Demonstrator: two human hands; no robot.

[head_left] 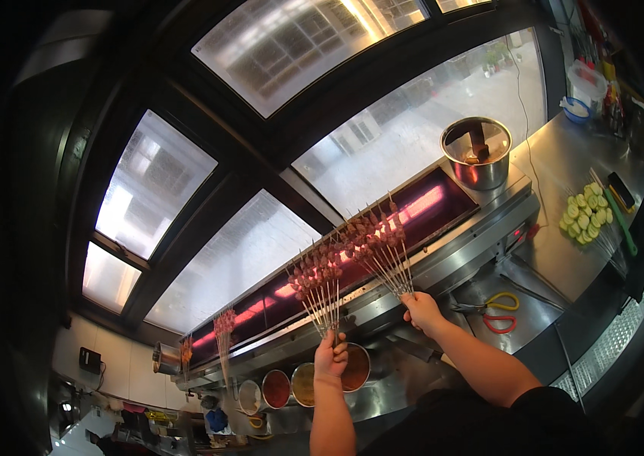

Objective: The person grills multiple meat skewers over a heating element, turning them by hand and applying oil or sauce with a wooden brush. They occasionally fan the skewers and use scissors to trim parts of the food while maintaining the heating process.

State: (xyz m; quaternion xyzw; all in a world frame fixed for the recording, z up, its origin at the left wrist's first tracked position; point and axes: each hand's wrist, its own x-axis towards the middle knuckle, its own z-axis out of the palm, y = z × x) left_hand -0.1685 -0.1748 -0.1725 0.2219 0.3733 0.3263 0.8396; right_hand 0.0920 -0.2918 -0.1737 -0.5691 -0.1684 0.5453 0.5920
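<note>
My left hand (331, 354) is closed around the handle ends of a fanned bundle of meat skewers (316, 273). A second fanned bundle of meat skewers (376, 233) is gripped at its ends by my right hand (421, 312). The meat of both bundles lies over the long electric grill (441, 196), whose heating element glows pink-red. Farther left on the grill rests another group of meat skewers (224, 325), with some orange-coloured skewers (186, 350) at the far left end.
A steel pot (478, 171) stands at the grill's right end. Sliced green vegetable skewers (585, 214) and a green-handled tool (621, 222) lie on the right counter. Scissors (498, 310) rest below the grill. Seasoning containers (276, 389) line the near side; windows rise behind the grill.
</note>
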